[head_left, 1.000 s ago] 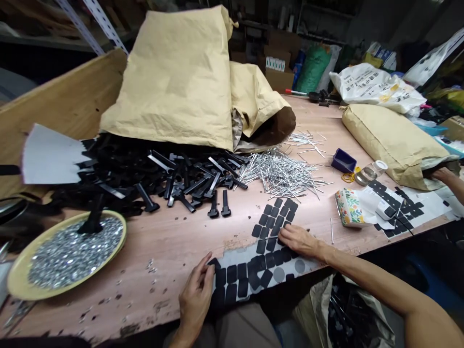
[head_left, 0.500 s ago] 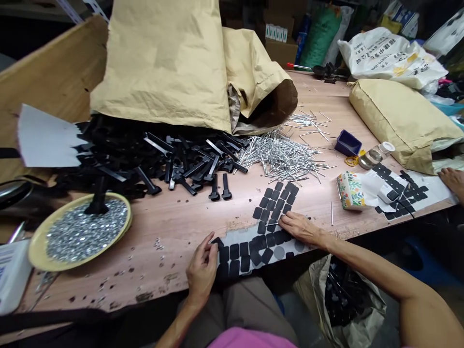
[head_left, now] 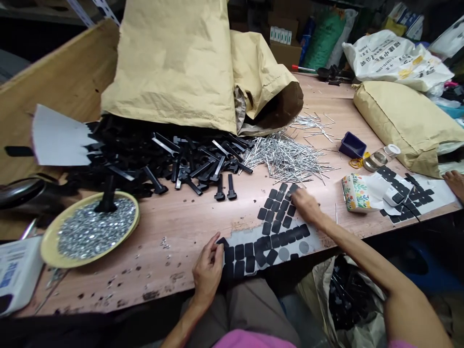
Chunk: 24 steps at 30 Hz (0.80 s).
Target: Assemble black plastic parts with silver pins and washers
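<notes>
My left hand [head_left: 208, 266] is at the table's front edge. Its thumb and fingers are curled together beside the left end of a pale sheet [head_left: 313, 237] bearing black rounded pads [head_left: 250, 249]. Whatever those fingers may hold is hidden. Farther back, my right hand [head_left: 306, 205] is closed, fingertips down at the upper right corner of a separate group of black pads [head_left: 275, 206] laid in rows on the wood. Anything between its fingers cannot be made out. Behind lies a heap of thin metal pins [head_left: 286, 154], with black plastic T-shaped parts [head_left: 195, 166] to its left.
A yellow bowl [head_left: 46, 251] of small metal pieces stands left. Large paper sacks [head_left: 170, 63] rise behind the heaps. A blue tray [head_left: 352, 144], a clear jar [head_left: 375, 158] and a flowered box [head_left: 355, 193] stand right. Another person's hand [head_left: 456, 183] shows at the right edge.
My right hand has moved back and slightly right, from the pads by the sheet to the far corner of the rows. The left hand stays by the sheet. The view has shifted slightly.
</notes>
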Each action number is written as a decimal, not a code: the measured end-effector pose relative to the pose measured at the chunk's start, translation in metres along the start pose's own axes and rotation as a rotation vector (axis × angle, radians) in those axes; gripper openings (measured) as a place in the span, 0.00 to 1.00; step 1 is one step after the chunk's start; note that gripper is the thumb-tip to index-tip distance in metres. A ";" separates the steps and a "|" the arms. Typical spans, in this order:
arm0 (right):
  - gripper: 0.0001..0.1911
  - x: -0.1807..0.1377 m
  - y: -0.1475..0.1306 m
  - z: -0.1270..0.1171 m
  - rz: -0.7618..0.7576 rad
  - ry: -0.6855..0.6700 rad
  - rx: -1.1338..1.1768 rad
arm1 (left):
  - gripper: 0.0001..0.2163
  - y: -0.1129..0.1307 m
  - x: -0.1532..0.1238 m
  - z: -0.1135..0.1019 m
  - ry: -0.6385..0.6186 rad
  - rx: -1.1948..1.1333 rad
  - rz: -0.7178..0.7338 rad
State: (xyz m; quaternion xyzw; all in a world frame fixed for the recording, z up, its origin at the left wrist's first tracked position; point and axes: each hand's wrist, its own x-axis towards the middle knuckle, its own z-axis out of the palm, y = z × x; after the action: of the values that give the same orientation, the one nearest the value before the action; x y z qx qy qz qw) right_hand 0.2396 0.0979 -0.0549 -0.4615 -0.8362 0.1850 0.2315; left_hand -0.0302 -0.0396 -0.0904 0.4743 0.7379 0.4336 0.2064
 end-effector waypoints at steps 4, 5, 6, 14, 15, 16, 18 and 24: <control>0.13 -0.013 -0.012 0.002 -0.306 -0.265 -0.223 | 0.18 0.001 0.000 0.000 0.018 -0.007 0.003; 0.12 -0.017 -0.016 0.003 -0.365 -0.312 -0.315 | 0.18 0.001 0.000 0.001 0.021 -0.012 0.001; 0.12 -0.020 -0.018 0.005 -0.399 -0.337 -0.397 | 0.18 0.002 0.000 0.001 0.024 -0.017 0.000; 0.12 -0.022 -0.033 -0.009 -0.231 -0.264 -0.520 | 0.18 0.003 0.000 -0.001 -0.001 -0.035 0.028; 0.12 -0.031 -0.036 -0.018 -0.162 -0.216 -0.507 | 0.18 0.003 0.000 -0.001 0.000 -0.035 0.029; 0.12 -0.045 -0.039 -0.029 -0.085 -0.161 -0.493 | 0.18 0.003 0.000 -0.001 0.004 -0.039 0.030; 0.13 -0.085 -0.043 -0.053 0.071 -0.065 -0.468 | 0.18 0.002 0.000 0.000 0.015 -0.054 0.035; 0.19 -0.195 -0.025 -0.108 0.306 -0.052 -0.594 | 0.18 0.000 0.000 0.007 0.000 -0.161 0.042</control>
State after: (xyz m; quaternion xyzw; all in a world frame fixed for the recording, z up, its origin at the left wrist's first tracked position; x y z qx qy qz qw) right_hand 0.3738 -0.0712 0.0049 -0.6243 -0.7801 -0.0225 0.0347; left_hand -0.0253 -0.0367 -0.0938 0.4715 0.6906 0.4955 0.2349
